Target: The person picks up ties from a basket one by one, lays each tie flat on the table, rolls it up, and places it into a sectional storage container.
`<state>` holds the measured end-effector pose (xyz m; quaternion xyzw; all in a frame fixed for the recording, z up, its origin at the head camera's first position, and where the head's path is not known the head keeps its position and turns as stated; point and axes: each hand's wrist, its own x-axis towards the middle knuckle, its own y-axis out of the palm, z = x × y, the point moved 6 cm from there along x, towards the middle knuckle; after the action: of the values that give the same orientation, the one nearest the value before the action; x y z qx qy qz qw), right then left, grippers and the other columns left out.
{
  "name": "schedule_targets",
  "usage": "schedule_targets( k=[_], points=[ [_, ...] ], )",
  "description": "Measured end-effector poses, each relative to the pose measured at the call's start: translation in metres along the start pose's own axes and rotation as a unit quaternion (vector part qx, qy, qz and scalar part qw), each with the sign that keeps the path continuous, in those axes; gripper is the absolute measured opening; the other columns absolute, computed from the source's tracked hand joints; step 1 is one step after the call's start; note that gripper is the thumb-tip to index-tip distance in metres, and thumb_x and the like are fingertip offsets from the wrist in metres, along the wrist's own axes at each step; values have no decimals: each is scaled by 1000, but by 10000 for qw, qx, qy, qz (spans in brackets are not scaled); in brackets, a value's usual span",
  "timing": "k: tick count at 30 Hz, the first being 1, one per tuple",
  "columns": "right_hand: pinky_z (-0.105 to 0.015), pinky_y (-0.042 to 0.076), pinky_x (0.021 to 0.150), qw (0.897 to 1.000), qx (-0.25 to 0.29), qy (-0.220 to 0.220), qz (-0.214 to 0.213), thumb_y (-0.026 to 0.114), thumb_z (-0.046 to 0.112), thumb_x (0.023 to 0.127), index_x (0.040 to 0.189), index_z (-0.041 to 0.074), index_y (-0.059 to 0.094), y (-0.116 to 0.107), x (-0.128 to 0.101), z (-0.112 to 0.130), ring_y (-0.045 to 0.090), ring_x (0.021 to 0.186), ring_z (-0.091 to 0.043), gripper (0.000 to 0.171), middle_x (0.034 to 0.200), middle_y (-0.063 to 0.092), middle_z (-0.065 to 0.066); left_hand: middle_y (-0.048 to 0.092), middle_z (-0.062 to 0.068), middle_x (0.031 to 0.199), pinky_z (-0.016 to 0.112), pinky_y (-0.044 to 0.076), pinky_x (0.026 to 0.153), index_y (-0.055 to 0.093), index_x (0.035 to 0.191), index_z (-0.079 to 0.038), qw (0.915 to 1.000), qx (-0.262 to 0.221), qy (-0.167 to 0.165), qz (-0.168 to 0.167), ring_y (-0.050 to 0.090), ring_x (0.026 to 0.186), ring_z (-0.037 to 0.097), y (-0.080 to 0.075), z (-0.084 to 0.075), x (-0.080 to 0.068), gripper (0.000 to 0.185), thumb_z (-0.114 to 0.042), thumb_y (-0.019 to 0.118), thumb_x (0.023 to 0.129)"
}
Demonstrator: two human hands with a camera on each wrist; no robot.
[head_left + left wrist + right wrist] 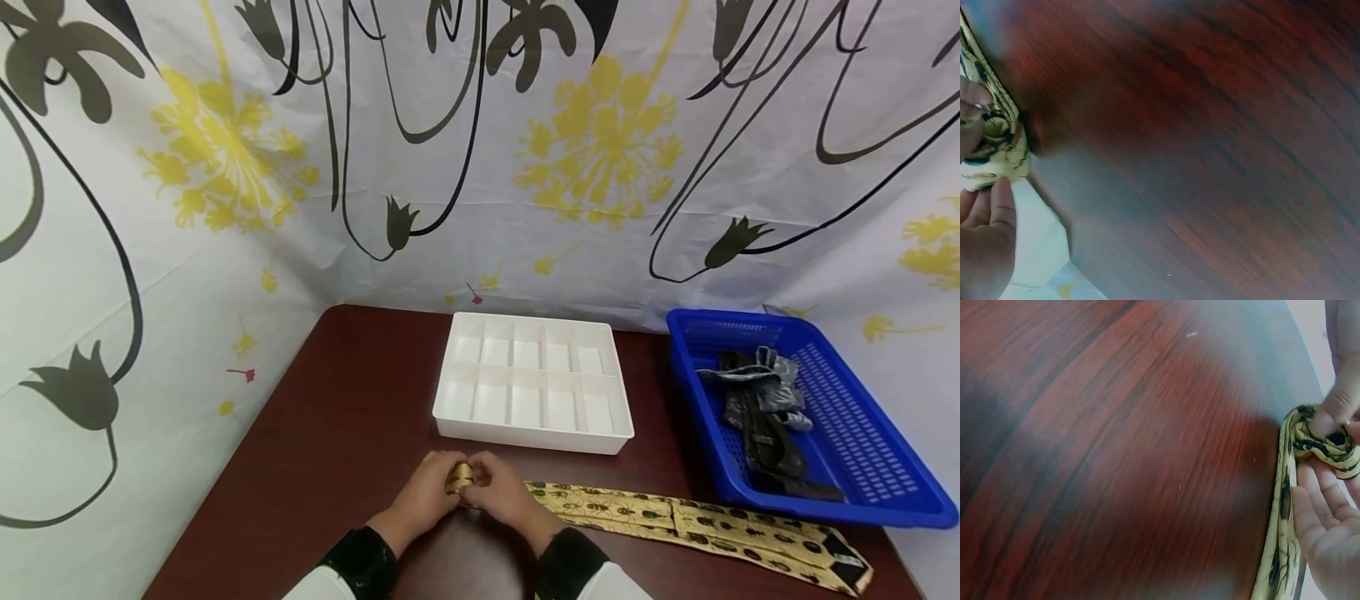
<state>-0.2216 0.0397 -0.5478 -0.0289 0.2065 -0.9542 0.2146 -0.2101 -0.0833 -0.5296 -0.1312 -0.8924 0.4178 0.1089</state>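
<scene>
A yellow tie with a dark insect print (pixel 697 527) lies along the near edge of the dark wooden table (pixel 337 433), its wide end at the right. Its narrow end is rolled into a small coil (pixel 459 478). Both hands meet at that coil: my left hand (pixel 429 492) pinches it from the left and my right hand (pixel 502 493) from the right. The left wrist view shows the coil (pixel 994 140) between fingertips (pixel 975 100). In the right wrist view the coil (pixel 1316 440) is pinched and the tie (pixel 1279 550) trails down.
A white divided tray (pixel 534 421) with empty compartments sits just beyond the hands. A blue plastic basket (pixel 862 483) at the right holds dark ties (pixel 761 400). A flower-print cloth (pixel 480 167) walls in the table at the back and both sides.
</scene>
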Motion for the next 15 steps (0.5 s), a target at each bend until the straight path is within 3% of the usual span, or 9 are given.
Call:
schedule_targets(
  k=[6,9,12,15],
  points=[
    [-31,50,72,9990,368,86,234,71,8,78,110,-4,59,-4,-3,-5,60,88,-22,36,98,63,-12,64,4,108,32,46,78,63,115,-5,9991,112,-189,363,54,97,19,9,8,-2,43,-4,79,75],
    [-31,50,72,9994,221,56,278,71,7,79,109,-5,59,-6,-4,-4,59,87,-21,35,96,63,-12,63,4,103,32,46,76,64,109,-4,9989,110,-220,411,55,93,18,11,9,-2,38,-1,78,74],
    [-33,50,74,9984,-539,-101,164,73,9,80,112,-7,60,-9,-4,2,59,87,-23,37,98,62,-12,63,3,98,31,47,74,65,104,-5,9978,475,-169,437,57,89,17,12,5,1,34,-2,79,73],
    [-35,50,75,9806,-1890,-506,-74,75,9,78,110,-5,64,-11,-6,16,60,89,-24,37,97,62,-10,64,5,98,33,49,77,66,103,-5,9932,1038,-128,503,59,92,20,14,-1,4,33,-2,79,73]
  ],
)
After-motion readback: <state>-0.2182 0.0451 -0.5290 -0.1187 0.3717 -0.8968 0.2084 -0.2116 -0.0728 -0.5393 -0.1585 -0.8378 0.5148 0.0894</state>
